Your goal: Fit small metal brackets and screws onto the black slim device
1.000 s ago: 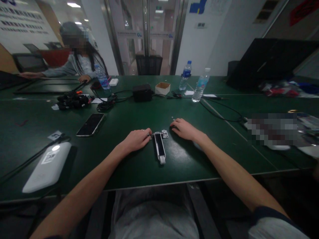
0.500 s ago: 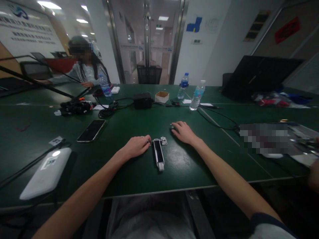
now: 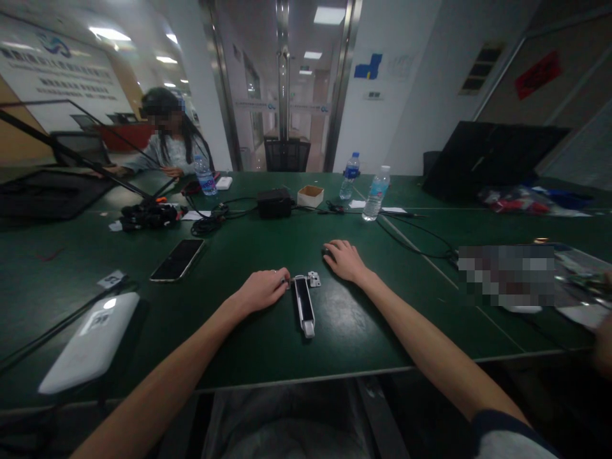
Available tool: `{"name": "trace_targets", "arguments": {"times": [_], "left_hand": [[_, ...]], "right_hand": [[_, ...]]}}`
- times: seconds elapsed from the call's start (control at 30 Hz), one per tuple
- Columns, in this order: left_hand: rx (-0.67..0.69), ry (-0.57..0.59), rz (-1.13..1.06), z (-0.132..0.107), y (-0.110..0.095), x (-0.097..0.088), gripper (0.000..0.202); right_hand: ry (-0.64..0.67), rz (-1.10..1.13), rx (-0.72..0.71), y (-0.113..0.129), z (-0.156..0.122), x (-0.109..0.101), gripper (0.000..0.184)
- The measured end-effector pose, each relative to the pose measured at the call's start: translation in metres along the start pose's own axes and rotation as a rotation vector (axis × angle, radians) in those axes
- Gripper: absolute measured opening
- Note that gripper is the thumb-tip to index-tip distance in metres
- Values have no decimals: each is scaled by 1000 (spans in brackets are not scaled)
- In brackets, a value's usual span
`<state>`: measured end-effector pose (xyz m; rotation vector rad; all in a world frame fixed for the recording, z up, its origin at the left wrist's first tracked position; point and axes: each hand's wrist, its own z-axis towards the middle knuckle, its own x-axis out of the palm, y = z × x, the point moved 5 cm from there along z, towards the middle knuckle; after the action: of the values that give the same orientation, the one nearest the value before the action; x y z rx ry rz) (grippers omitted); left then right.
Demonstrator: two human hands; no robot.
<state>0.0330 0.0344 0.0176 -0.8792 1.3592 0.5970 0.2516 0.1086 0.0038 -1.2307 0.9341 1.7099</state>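
Observation:
A long, narrow white device with a black inset face (image 3: 305,302) lies on the green table in front of me. At its far end, a small metal bracket with holes (image 3: 313,279) sticks out to the right. My left hand (image 3: 262,289) rests at its left side, fingertips closed on a small metal part (image 3: 285,282) at that end. Farther right and a little forward, my right hand (image 3: 345,260) lies on the table with fingers bent together. Something small and dark sits at its fingertips, too small to name.
A phone (image 3: 177,260) and a white power bank (image 3: 90,342) lie to the left. Behind are a black box (image 3: 274,203), an open carton (image 3: 310,196), cables and water bottles (image 3: 376,194). Across the table, at left, sits another person (image 3: 167,137).
The view has tilted up slightly, so things sit lower. My right fingers have drawn in over the tiny ring-like pieces that showed beside them. My left hand stays at the device.

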Motion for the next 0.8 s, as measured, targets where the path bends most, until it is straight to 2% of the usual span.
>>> {"name": "trace_targets", "arguments": {"times": [0.13, 0.27, 0.4, 0.5, 0.67, 0.8], "left_hand": [[-4, -11, -14, 0, -1, -1, 22], [3, -18, -29, -1, -1, 0, 22], [5, -20, -32, -1, 0, -1, 22], [-10, -48, -29, -1, 2, -3, 22], [-6, -254, -12, -3, 1, -13, 24], [89, -390, -23, -6, -8, -17, 23]], "right_hand": [[70, 8, -37, 0, 3, 7, 36], [71, 6, -78, 1, 4, 5, 31], [35, 5, -93, 5, 2, 0, 27], [-44, 41, -127, 11, 0, -7, 24], [-186, 280, -319, 41, -12, -20, 18], [-202, 471, -418, 72, -25, -24, 16]]}}
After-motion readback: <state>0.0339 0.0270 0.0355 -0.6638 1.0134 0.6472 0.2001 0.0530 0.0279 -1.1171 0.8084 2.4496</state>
